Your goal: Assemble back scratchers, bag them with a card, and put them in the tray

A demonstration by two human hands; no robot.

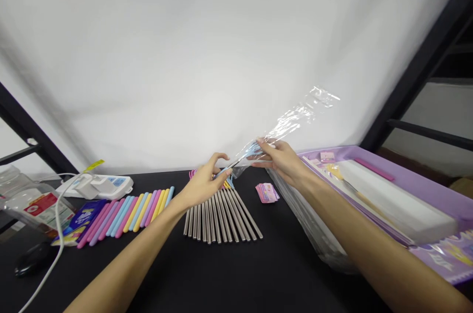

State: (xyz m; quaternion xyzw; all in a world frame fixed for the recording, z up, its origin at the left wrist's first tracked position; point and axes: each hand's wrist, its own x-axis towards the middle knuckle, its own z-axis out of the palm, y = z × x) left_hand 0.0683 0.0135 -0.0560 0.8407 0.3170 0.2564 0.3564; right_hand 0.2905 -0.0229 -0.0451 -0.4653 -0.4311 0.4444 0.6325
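Between my hands a blue back scratcher with a metal rod (238, 161) is tilted up to the right, its claw-like blue head (253, 149) inside a long clear plastic bag (291, 121). My left hand (205, 182) grips its lower blue end between thumb and fingers. My right hand (279, 157) pinches the bag around the blue head; the bag's far end sticks up past the fingers. Below my left hand lies a row of metal rods (221, 217) with pink, yellow and blue tops, partly hidden by that hand. A small stack of pink cards (266, 193) lies to their right.
Coloured sticks (129, 212) lie in a row at left, near a purple packet (83, 217), a plastic jar (37, 204), a white power strip (111, 185) and a black mouse (35, 258). Clear bags (310, 226) are piled beside a purple tray (417, 180) at right.
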